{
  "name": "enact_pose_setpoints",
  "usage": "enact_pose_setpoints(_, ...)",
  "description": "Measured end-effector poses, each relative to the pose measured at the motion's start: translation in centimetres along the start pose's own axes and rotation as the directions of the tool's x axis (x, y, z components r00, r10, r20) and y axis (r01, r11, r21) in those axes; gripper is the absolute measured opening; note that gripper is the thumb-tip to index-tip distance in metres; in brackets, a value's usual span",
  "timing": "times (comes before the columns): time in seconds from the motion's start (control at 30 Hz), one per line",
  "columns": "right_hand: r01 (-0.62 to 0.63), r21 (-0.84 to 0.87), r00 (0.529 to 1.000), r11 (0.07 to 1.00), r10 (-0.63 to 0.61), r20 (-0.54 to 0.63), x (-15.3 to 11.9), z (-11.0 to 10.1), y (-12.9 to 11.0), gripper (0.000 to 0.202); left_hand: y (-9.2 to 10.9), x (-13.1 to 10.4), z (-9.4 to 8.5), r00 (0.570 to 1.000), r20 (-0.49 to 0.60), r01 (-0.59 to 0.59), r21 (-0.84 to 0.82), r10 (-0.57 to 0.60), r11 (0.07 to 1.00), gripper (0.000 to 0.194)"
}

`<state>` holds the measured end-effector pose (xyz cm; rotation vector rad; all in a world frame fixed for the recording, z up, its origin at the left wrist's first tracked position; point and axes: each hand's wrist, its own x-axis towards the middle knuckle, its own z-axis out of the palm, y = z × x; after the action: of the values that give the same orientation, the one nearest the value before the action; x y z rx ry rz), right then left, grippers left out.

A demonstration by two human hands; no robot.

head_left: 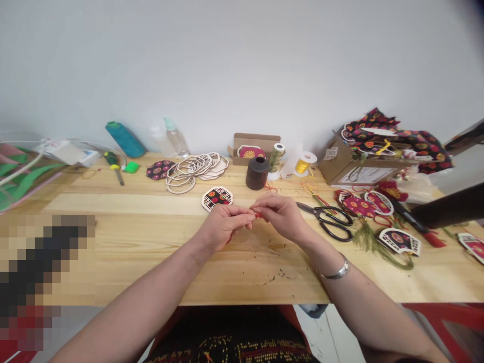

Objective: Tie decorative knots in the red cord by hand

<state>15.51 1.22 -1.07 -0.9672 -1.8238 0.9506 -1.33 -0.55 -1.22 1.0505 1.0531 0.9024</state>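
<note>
My left hand and my right hand meet above the middle of the wooden table, fingertips pinched together. Between them a small bit of red cord shows; most of it is hidden by the fingers. Just beyond my left hand lies an octagonal ornament with a white lattice frame over dark patterned fabric. To the right of my right hand rests a pair of black-handled scissors. A black thread cone stands behind both hands.
Wooden frames lie piled at the back left, near a teal thread cone and a screwdriver. A yellow spool stands at the back. On the right are a cardboard box of fabric and a fan-shaped ornament with green tassels.
</note>
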Motion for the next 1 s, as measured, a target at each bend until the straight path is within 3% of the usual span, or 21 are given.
enact_pose_setpoints(0.1, -0.182, 0.227, 0.982, 0.957, 0.187, -0.001, 0.0, 0.7, 0.1, 0.011, 0.1, 0.1, 0.1, 0.999, 0.0, 0.053, -0.154, -0.053, 0.987, 0.018)
enact_pose_setpoints(0.23, -0.224, 0.383, 0.967, 0.896, 0.253, -0.025, -0.1, 1.3, 0.1, 0.014, 0.2, 0.2, 0.2, 0.997, -0.01, 0.076, -0.268, -0.082, 0.96, 0.02)
enact_pose_setpoints(0.7, -0.215, 0.245, 0.968, 0.945, 0.239, -0.071, -0.4, 1.4, -0.7, 0.021, -0.2, 0.4, 0.2, 0.997, -0.057, 0.035, -0.332, -0.057, 0.942, 0.018)
enact_pose_setpoints(1.0, -0.287, 0.37, 0.948, 0.883, 0.318, -0.025, -0.1, 1.3, -0.3, 0.022, 0.0, 0.1, 0.4, 0.996, -0.072, 0.024, -0.26, -0.045, 0.965, 0.017)
